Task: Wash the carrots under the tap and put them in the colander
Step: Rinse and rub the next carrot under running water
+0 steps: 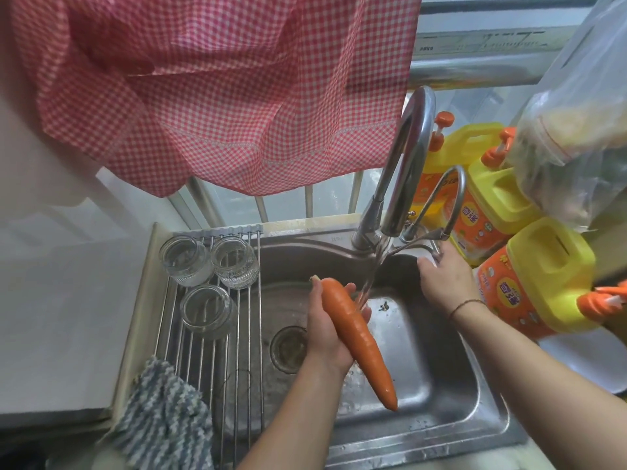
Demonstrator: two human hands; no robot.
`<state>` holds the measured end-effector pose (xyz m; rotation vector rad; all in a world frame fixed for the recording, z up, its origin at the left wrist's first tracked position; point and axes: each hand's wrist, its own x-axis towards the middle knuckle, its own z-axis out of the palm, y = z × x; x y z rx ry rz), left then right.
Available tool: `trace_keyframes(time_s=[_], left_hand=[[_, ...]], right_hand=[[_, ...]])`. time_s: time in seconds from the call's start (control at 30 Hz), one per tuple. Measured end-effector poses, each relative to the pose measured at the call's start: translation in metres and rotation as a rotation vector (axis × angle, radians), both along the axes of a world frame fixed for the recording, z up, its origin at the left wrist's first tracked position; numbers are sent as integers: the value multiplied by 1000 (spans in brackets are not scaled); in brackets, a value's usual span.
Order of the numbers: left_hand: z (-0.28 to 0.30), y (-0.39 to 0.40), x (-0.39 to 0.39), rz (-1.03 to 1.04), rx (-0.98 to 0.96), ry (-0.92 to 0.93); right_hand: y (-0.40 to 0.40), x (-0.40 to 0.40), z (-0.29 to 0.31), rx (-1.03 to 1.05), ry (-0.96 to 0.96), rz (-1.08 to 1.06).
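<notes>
Rinsing is under way: the left hand (pixel 327 329) has its grip curled round one carrot (pixel 356 337), held over the sink (pixel 441 385) with its thick end at the running stream from the tap (pixel 412 157). The right hand (pixel 442 278) rests at the tap lever; I cannot tell its grip. No colander shows, so placing remains.

The rack (pixel 217 334) with three jars (pixel 207 313) covers the left part of the sink (pixel 451 385); its right part is open below the tap (pixel 412 157).
</notes>
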<state>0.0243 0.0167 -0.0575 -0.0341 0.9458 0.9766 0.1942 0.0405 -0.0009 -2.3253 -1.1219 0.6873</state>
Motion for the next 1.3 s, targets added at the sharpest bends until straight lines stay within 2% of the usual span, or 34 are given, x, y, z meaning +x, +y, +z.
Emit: trace_keyframes(time_s=[0.13, 0.33, 0.4, 0.53, 0.63, 0.7, 0.83, 1.07, 1.3], left_hand=[[0, -4, -1, -64, 22, 38], [-2, -11, -1, -120, 50, 43], [0, -13, 0, -107, 72, 44], [4, -15, 4, -46, 95, 45], [6, -14, 9, -15, 67, 42], [5, -13, 13, 58, 82, 41], [8, -16, 18, 105, 87, 58], [12, -29, 22, 174, 36, 71], [23, -31, 19, 98, 34, 77]], right_hand=[[10, 3, -5, -18, -8, -2], [22, 9, -1, -53, -117, 152], [11, 9, -1, -22, -88, 197], [-48, -19, -18, -52, 226, 179], [-88, -49, -16, -268, 639, 214], [-101, -60, -11, -321, 769, 247], [-114, -63, -1, -187, 672, 254], [-127, -62, 12, -95, 584, 295], [-135, -64, 19, -55, 532, 316]])
